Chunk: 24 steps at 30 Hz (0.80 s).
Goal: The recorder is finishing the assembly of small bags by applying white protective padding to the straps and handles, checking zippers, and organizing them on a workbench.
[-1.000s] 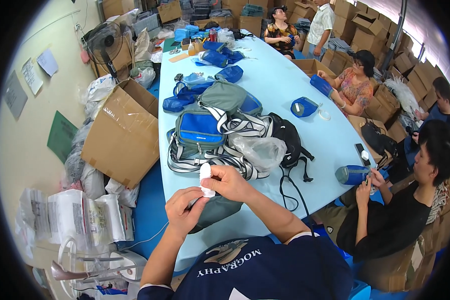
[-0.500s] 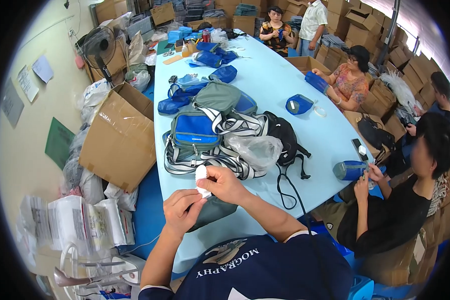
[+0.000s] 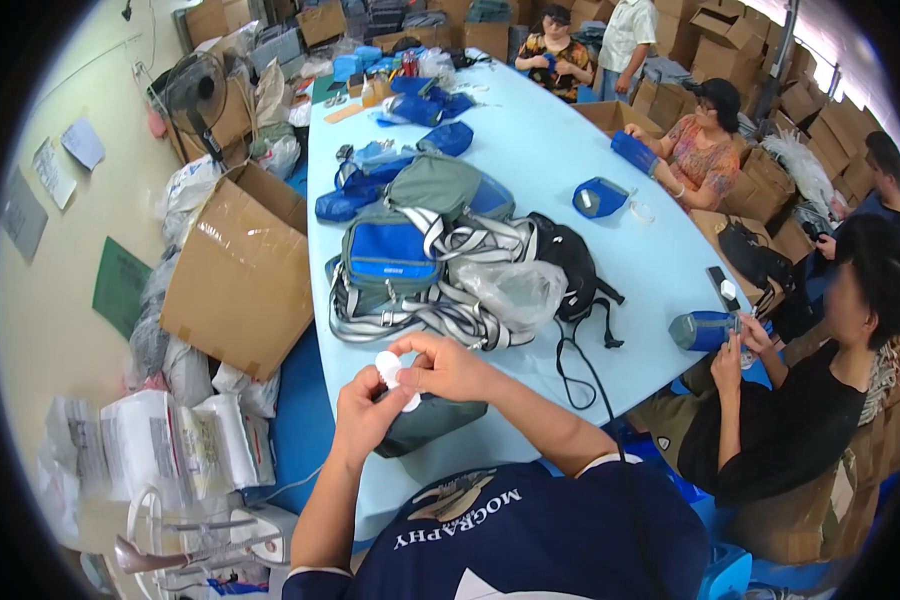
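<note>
Both hands meet over the near end of the table. My left hand [image 3: 363, 405] is closed, its fingertips pinching a small white round piece [image 3: 388, 366] that looks like a little roll or strip. My right hand [image 3: 440, 366] grips the same piece from the other side with thumb and bent fingers. Part of it shows below the right thumb; its exact kind is too small to tell. Beneath the hands lies a dark grey-green bag [image 3: 435, 422]. Just beyond sits a blue and grey shoulder bag [image 3: 395, 255] with striped webbing straps [image 3: 390, 325] heaped around it.
A clear plastic bag [image 3: 515, 295] and a black bag with cords [image 3: 570, 270] lie beside the straps. An open cardboard box [image 3: 235, 270] stands left of the table [image 3: 530, 400]. On the right, a person holds a blue and grey pouch [image 3: 700, 331]; other people work farther back.
My hands have shifted slightly left and up with the white piece, which is turned differently between the fingers. More of the dark grey-green bag shows beneath them.
</note>
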Tool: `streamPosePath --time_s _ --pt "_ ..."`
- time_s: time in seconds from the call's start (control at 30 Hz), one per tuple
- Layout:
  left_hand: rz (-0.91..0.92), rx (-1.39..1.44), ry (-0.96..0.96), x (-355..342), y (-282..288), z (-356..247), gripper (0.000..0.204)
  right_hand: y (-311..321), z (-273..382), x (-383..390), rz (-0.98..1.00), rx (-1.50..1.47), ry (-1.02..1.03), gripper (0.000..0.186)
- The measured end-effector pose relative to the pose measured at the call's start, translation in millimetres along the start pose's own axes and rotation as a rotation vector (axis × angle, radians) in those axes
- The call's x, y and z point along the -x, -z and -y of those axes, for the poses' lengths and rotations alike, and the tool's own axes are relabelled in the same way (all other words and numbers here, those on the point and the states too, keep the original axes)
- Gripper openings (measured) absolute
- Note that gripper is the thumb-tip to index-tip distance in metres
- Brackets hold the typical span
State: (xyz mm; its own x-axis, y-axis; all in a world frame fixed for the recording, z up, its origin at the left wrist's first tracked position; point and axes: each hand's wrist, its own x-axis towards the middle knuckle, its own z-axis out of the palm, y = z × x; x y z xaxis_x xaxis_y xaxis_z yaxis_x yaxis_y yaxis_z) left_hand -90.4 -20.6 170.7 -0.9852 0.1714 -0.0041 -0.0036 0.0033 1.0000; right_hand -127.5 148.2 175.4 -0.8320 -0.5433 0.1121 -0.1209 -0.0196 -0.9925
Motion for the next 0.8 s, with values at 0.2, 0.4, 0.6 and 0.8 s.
streamPosePath --time_s 0.2,0.4,0.6,0.8 --pt "0.027 -0.117 0.040 -6 9 -13 0.016 5 -21 3 0.046 0.231 0.228 0.068" --pt "0.163 0.034 0.123 -17 22 -18 0.031 -4 -24 8 -0.085 0.560 0.069 0.057" --pt "0.338 -0.424 0.017 -2 34 -27 0.043 -16 -8 1 -0.073 0.560 0.183 0.046" --pt "0.266 -0.571 0.028 13 63 -29 0.034 -3 -8 -5 0.216 0.290 0.103 0.064"
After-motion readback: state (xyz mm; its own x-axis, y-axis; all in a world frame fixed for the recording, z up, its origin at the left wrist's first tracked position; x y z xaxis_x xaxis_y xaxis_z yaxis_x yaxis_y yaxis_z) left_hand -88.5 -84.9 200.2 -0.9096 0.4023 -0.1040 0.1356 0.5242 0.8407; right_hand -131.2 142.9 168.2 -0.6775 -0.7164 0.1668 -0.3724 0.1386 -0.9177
